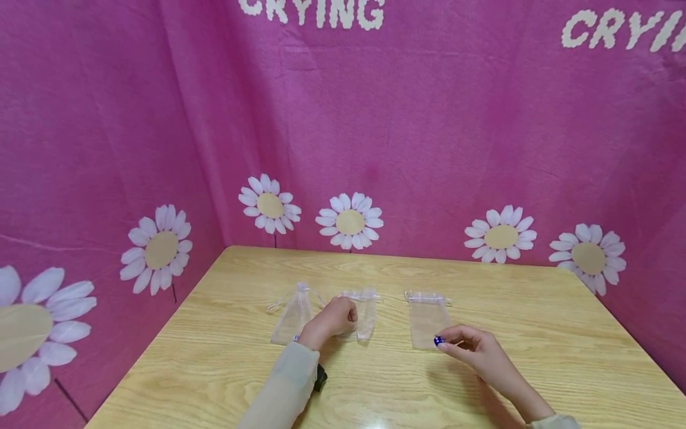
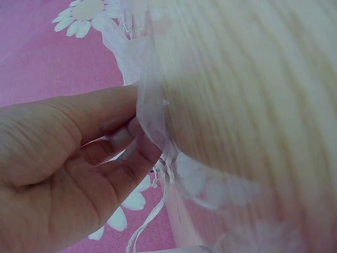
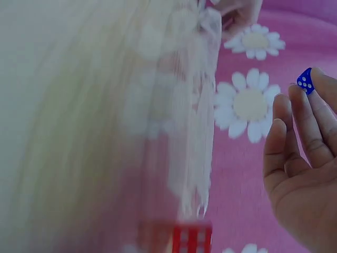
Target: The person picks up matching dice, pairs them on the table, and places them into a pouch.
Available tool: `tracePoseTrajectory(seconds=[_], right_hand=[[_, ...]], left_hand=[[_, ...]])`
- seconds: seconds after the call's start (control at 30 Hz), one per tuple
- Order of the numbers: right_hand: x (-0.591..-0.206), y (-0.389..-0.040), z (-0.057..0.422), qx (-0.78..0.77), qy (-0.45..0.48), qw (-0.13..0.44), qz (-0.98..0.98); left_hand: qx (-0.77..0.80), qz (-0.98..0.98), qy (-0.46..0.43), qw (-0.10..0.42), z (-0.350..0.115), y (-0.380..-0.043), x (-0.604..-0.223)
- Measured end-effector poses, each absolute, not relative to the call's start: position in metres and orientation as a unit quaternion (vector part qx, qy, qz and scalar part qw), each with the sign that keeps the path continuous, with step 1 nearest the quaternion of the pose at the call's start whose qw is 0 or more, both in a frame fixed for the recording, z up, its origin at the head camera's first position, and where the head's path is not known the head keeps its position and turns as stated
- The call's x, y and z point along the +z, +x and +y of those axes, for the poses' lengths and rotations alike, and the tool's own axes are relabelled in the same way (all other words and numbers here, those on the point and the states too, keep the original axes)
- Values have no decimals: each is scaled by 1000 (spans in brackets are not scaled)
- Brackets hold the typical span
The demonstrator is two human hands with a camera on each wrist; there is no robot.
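Plainly, the table in the head view: a light yellow-brown wood-grain tabletop (image 1: 536, 322) with one edge against the curtain.
Curtain: magenta-pink fabric (image 1: 418, 131) hangs behind and at the left, bearing large daisies (image 1: 350, 222) with white petals and cream centres.
Lettering: puffy cream capitals (image 1: 320, 13) read "CRYING", slightly cut by the top edge; a second word (image 1: 607, 28) at the right reads "CRYI", then runs off the picture.
Bags: three sheer white drawstring pouches lie in a row, the left pouch (image 1: 292, 319), the middle pouch (image 1: 367, 313) and the right pouch (image 1: 423, 322).
Left hand: the person's left hand (image 1: 334, 316), below a pale beige sleeve (image 1: 286, 381), is at the middle pouch, fingers bent.
Right hand: the person's right hand (image 1: 482, 354) pinches a small blue die with white pips (image 1: 439, 341) at the right pouch's lower corner; whether die and pouch touch cannot be told.
Left wrist view, fingers: thumb and fingertips grasp thin sheer cloth, a white cord hanging near them.
Right wrist view, die: it sits between thumb and fingertip, white pips showing, the other fingers loosely extended.
Red cube: a blurred red block with pale dots (image 3: 192, 238) shows at the bottom edge.
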State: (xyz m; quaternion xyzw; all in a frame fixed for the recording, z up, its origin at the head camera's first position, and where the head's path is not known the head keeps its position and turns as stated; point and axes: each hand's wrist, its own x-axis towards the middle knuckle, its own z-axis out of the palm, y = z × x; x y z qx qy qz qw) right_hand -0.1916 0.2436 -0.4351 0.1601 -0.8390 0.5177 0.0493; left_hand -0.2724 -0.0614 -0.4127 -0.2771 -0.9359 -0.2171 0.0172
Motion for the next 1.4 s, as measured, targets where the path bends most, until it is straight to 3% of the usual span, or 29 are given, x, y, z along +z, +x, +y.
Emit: tracePoseTrajectory(seconds=[0.1,0.33,0.73,1.03,1.4], right_hand=[[-435,-196,228,520,177,41,-835],[-435,-203,198,514,205,26,-832],[-442,-204,181,444,293,62,-844],[-440,-197,167,381,343,-14,-859],[-439,-193,156,290,381,-21,-878]], left_hand=[[-219,-943,-251,13,-55,-286,-432],[-247,-935,-254,-31,-61,-294,-436],[-246,-934,-258,-19,-60,-294,-436],[-249,-933,-260,-17,-60,-295,-436],[-251,-932,-259,-18,-60,-297,-439]])
